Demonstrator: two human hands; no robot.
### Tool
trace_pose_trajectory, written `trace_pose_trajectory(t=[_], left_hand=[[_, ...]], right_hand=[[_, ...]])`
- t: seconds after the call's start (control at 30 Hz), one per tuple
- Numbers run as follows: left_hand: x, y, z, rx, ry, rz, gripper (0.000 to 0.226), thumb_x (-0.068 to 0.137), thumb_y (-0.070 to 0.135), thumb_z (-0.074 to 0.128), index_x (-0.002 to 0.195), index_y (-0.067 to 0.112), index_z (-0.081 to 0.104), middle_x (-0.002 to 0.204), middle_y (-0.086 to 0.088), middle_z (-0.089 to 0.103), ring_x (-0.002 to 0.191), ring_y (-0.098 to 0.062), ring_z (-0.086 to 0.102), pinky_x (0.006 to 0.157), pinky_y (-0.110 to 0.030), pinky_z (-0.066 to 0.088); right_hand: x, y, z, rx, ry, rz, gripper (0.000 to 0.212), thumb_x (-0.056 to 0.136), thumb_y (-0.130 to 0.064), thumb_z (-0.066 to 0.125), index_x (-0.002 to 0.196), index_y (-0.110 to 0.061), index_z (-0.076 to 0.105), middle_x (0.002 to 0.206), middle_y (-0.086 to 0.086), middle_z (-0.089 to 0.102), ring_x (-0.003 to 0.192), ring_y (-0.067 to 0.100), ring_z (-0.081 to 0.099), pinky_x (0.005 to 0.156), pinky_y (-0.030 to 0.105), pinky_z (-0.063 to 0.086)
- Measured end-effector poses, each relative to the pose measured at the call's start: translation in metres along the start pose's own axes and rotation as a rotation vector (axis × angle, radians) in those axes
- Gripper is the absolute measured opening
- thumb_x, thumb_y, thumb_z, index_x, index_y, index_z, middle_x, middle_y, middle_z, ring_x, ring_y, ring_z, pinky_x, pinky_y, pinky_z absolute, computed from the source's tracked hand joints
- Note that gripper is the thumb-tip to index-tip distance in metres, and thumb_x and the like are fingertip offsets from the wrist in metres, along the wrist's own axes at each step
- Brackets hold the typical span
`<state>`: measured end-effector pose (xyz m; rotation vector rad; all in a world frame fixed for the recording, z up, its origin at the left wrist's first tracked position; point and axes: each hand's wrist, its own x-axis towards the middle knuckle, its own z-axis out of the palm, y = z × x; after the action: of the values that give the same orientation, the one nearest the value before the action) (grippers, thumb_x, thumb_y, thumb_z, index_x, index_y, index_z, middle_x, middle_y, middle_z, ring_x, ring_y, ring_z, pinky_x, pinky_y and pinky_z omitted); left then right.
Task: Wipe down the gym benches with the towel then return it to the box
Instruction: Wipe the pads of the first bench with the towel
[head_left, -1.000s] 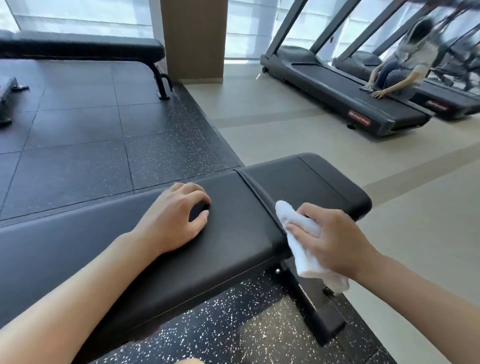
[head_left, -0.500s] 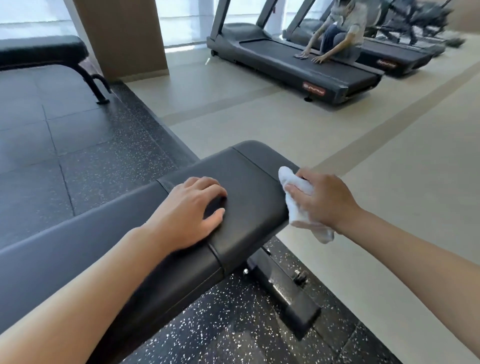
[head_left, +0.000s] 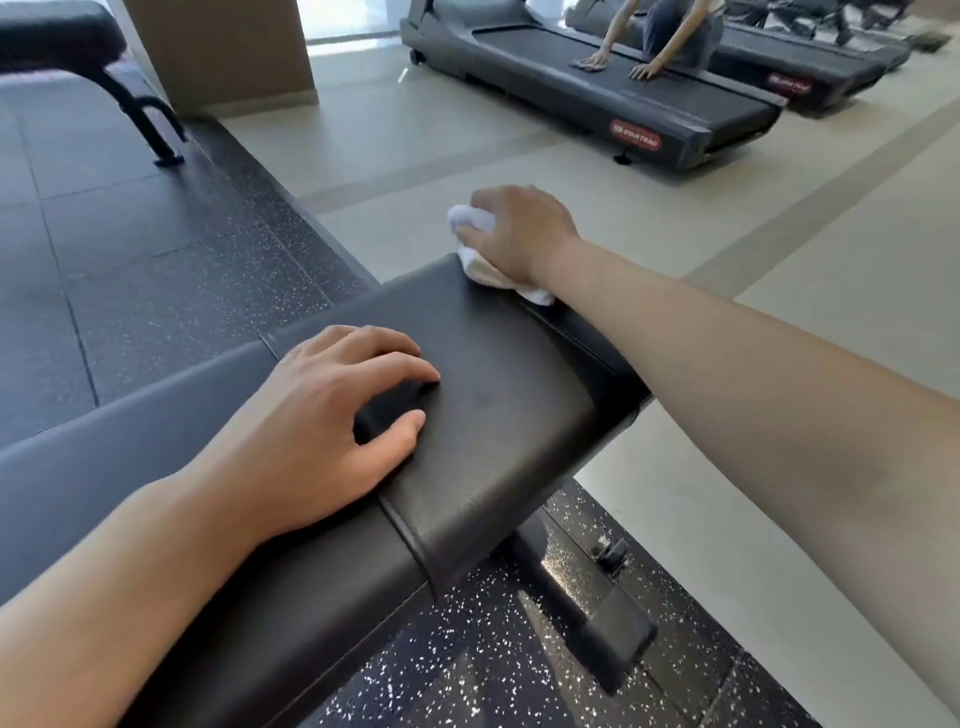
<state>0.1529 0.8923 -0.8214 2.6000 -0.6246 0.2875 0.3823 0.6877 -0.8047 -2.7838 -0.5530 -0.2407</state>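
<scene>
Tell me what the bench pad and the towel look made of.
Bench pad: probably vinyl or faux leather, black, with a soft sheen and a stitched seam. Towel: soft white cloth, likely cotton terry, bunched and creased under the right hand.

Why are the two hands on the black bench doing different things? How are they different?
The right hand grips a white towel; the left hand holds nothing. The right hand reaches out to the far end of the bench; the left hand sits nearer, by the seam between the pads. The right hand's fingers curl round the cloth; the left hand's lie spread on the pad. Both are bare and on the same bench.
</scene>
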Motion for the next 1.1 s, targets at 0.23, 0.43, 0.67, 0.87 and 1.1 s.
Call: trace_pose_trajectory(t=[0.23,0.43,0.67,0.87,1.1], left_hand=[[-0.006,0.011,-0.007,-0.012,-0.005,-0.065,0.038,0.090,0.046,0.059,0.126,0.034,0.067,0.134,0.017,0.058,0.129,-0.014,0.051,0.115,-0.042,0.038],[-0.005,0.008,-0.005,-0.017,-0.012,-0.076,0.040,0.090,0.053,0.053,0.124,0.037,0.067,0.132,0.018,0.058,0.127,-0.014,0.051,0.113,-0.044,0.039],[0.001,0.002,0.000,-0.023,0.005,-0.056,0.034,0.090,0.052,0.054,0.119,0.039,0.066,0.126,0.021,0.057,0.120,-0.013,0.052,0.108,-0.044,0.042],[0.001,0.002,0.002,-0.020,0.020,-0.021,0.036,0.089,0.053,0.054,0.119,0.039,0.066,0.126,0.022,0.058,0.118,-0.013,0.054,0.110,-0.037,0.041],[-0.007,0.008,-0.001,-0.052,0.021,-0.059,0.039,0.089,0.049,0.057,0.124,0.035,0.067,0.130,0.018,0.059,0.122,-0.015,0.052,0.114,-0.036,0.038]], right_hand=[[-0.148,0.035,-0.049,0.019,-0.050,0.023,0.027,0.094,-0.050,0.057,0.086,-0.025,0.061,0.076,-0.003,0.064,0.076,0.026,0.058,0.068,0.037,0.041],[-0.170,0.048,-0.063,0.022,-0.108,0.063,0.023,0.095,-0.046,0.062,0.083,-0.026,0.059,0.067,-0.008,0.059,0.071,0.024,0.058,0.065,0.037,0.042],[-0.015,0.022,-0.014,-0.002,-0.019,0.040,0.024,0.093,-0.045,0.053,0.081,-0.024,0.058,0.082,-0.003,0.056,0.085,0.027,0.055,0.068,0.034,0.033],[0.010,0.016,-0.003,0.008,-0.010,0.082,0.024,0.086,-0.045,0.046,0.071,-0.028,0.053,0.077,-0.010,0.058,0.086,0.026,0.058,0.064,0.032,0.034],[-0.136,0.022,-0.038,-0.043,0.005,-0.035,0.031,0.095,-0.047,0.057,0.082,-0.019,0.058,0.076,0.000,0.060,0.077,0.027,0.053,0.068,0.037,0.038]])
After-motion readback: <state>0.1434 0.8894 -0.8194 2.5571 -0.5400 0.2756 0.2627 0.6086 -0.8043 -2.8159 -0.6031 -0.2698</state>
